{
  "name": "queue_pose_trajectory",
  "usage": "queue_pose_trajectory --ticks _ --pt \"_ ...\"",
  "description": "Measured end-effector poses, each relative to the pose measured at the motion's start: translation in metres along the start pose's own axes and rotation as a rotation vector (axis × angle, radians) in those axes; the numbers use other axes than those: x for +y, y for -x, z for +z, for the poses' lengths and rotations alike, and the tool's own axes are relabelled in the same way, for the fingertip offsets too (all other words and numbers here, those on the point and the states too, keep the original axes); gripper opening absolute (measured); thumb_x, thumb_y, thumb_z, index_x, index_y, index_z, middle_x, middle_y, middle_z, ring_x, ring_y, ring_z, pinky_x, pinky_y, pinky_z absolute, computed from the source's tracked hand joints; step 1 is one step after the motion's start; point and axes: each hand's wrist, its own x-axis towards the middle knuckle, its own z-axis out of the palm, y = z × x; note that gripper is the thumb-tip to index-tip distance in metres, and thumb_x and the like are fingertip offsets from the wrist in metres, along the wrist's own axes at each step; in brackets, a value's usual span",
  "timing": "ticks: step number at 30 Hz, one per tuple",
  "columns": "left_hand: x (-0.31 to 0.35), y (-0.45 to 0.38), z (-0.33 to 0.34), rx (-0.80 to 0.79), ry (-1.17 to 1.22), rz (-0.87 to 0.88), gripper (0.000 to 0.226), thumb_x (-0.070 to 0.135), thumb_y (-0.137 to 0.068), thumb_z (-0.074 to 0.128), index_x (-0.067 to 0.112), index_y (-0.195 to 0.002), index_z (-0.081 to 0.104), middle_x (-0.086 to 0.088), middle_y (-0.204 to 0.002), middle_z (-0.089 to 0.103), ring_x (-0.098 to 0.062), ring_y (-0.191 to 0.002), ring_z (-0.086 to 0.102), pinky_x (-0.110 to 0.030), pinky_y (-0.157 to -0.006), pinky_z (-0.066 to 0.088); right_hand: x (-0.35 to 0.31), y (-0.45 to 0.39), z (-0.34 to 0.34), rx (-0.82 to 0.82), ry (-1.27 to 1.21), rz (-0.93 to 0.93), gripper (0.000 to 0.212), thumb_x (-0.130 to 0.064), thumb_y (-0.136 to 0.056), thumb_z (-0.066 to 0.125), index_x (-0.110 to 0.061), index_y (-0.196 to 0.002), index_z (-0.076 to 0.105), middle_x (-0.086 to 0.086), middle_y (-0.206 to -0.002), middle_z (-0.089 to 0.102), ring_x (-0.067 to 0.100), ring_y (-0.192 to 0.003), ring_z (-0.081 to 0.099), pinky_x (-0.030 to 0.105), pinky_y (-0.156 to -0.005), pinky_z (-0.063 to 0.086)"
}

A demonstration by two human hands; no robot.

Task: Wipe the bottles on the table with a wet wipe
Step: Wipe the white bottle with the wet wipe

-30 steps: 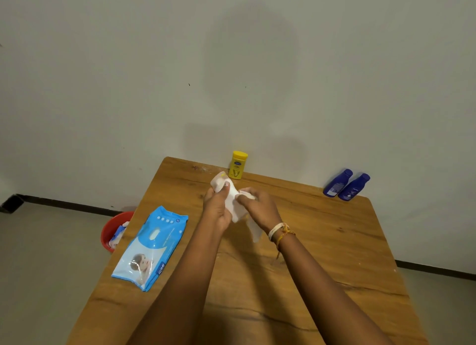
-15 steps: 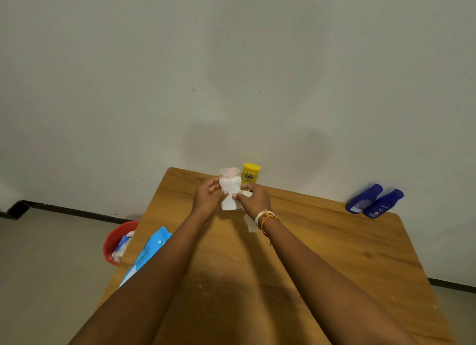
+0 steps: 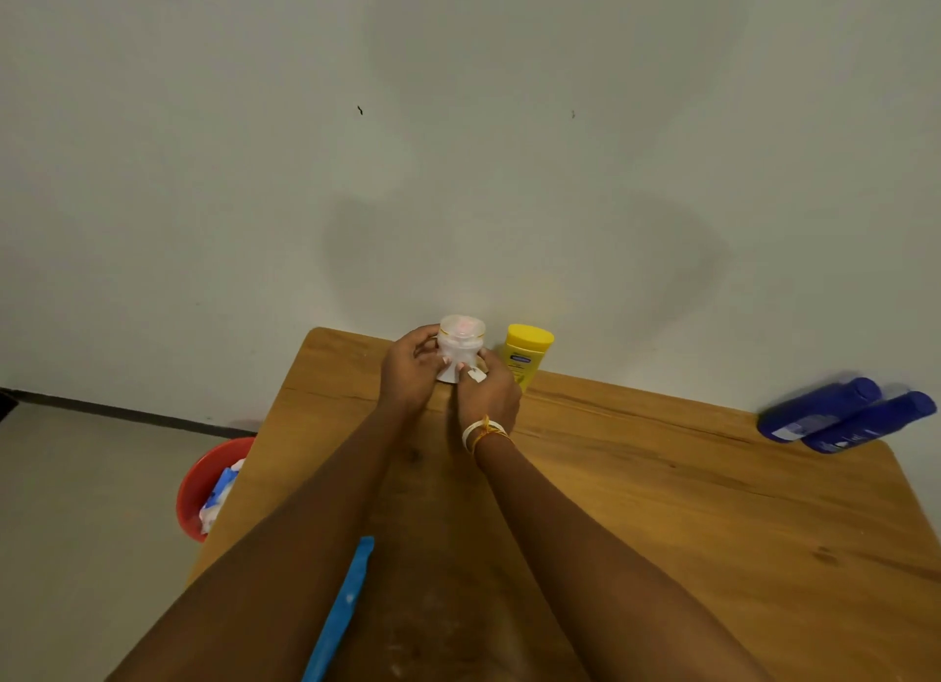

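Sitting between both hands: white bottle.

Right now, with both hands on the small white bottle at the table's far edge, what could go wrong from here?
1. The white bottle, held by the left hand and right hand, sits close beside the yellow bottle; a sideways wipe might knock it over.
2. Both stand near the table far edge, so a nudge could push one off.
3. The two blue bottles lie at the right corner and might roll off.
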Motion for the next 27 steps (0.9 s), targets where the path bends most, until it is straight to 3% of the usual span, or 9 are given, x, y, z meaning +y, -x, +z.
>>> queue_pose_trajectory --ticks 9,13,17,20,24,27 --pt "-0.013 -0.006 0.003 -0.025 -0.006 0.007 0.047 -0.01 -0.079 0.064 -0.002 -0.124 0.056 -0.018 -0.117 0.064 -0.026 -0.105 0.062 -0.013 -0.078 0.053 0.007 -0.002 0.007 -0.074 0.016 0.092 0.046 -0.036 -0.089 0.059 -0.015 -0.129 0.053 0.011 -0.121 0.063 0.033 -0.111 0.057 0.035 -0.087 0.047" --pt "-0.012 -0.006 0.0 -0.041 -0.027 -0.068 0.054 -0.006 -0.079 0.066 0.003 -0.13 0.05 -0.018 -0.119 0.061 -0.027 -0.107 0.061 -0.034 -0.09 0.053 0.005 0.003 0.003 -0.128 0.028 0.194 0.047 -0.048 -0.085 0.06 -0.005 -0.106 0.061 0.016 -0.11 0.065 0.035 -0.103 0.06 0.036 -0.078 0.048" --pt "-0.009 0.007 -0.002 -0.002 -0.084 -0.168 0.057 -0.003 -0.082 0.065 0.004 -0.134 0.045 -0.018 -0.128 0.056 -0.027 -0.114 0.057 -0.033 -0.092 0.049 0.004 0.011 -0.008 -0.178 -0.022 0.266 0.045 -0.055 -0.078 0.065 -0.012 -0.069 0.061 0.01 -0.083 0.066 0.029 -0.084 0.06 0.029 -0.065 0.039" --pt "0.001 0.03 -0.001 0.036 -0.098 -0.239 0.056 0.004 -0.083 0.067 0.007 -0.133 0.044 -0.015 -0.127 0.057 -0.027 -0.114 0.057 -0.033 -0.09 0.049 0.004 0.021 -0.022 -0.214 -0.14 0.322 0.042 -0.04 -0.077 0.069 -0.018 -0.048 0.049 0.001 -0.056 0.051 0.023 -0.066 0.051 0.032 -0.062 0.038" --pt "0.011 0.069 0.003 -0.016 -0.114 -0.37 0.03 0.019 -0.09 0.06 0.006 -0.116 0.059 -0.01 -0.111 0.064 -0.027 -0.101 0.061 -0.035 -0.082 0.049 0.011 0.042 -0.046 -0.258 -0.345 0.4 0.019 -0.016 -0.07 0.065 -0.014 -0.054 0.056 0.008 -0.068 0.059 0.024 -0.072 0.057 0.035 -0.064 0.044" --pt "0.029 0.108 0.009 -0.122 0.012 -0.481 0.032 0.024 -0.095 0.051 0.001 -0.113 0.064 -0.013 -0.095 0.066 -0.026 -0.079 0.062 -0.033 -0.065 0.048 0.017 0.065 -0.079 -0.288 -0.369 0.358 0.021 0.004 -0.076 0.053 -0.012 -0.067 0.063 0.008 -0.074 0.061 0.024 -0.075 0.057 0.032 -0.067 0.045"
